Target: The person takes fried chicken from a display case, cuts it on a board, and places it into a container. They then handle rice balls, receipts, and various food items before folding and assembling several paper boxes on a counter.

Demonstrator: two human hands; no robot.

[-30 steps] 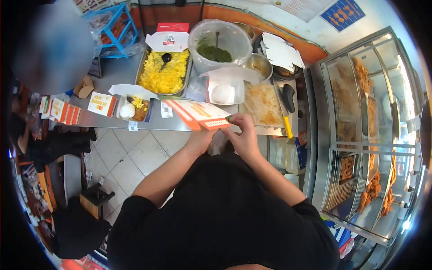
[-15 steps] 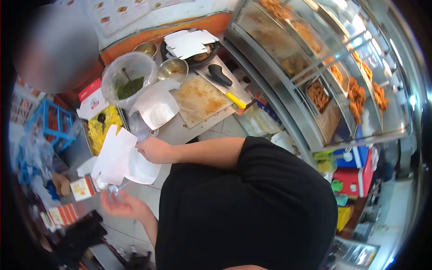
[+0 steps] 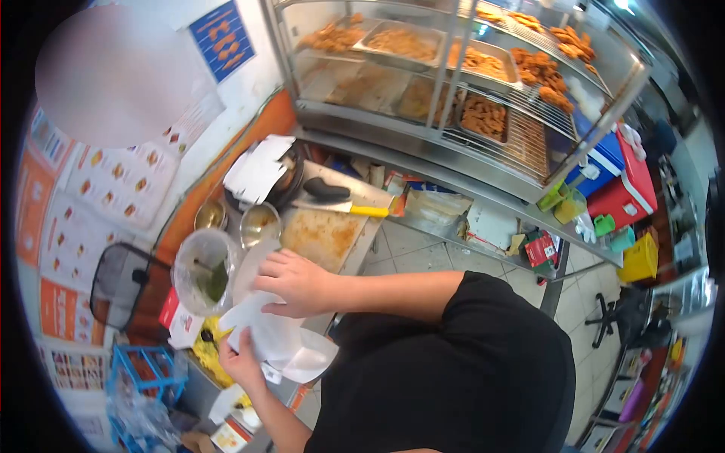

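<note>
A white folded paper takeaway carton (image 3: 268, 332) is held in front of my body, tilted, over the counter edge. My left hand (image 3: 243, 361) grips its near left flap between thumb and fingers. My right hand (image 3: 296, 282) reaches across the top, with fingers bent over its upper part and the thumb lower down. Behind my right hand, another white carton (image 3: 248, 273) shows partly beside the plastic-lined tub (image 3: 198, 260) of green food. A steel tray of yellow food (image 3: 208, 359) lies just beyond my left hand.
A stained cutting board (image 3: 321, 235) lies beyond, with a yellow-handled knife (image 3: 368, 212) near it. Metal bowls (image 3: 260, 225) and a dark pan topped with flat white cartons (image 3: 259, 170) stand at the back. A glass display case (image 3: 362, 140) holds fried food. A blue rack (image 3: 151, 370) stands left.
My head view has turned toward the display case. My left hand has come up onto the carton, and my right hand has shifted over its top.
</note>
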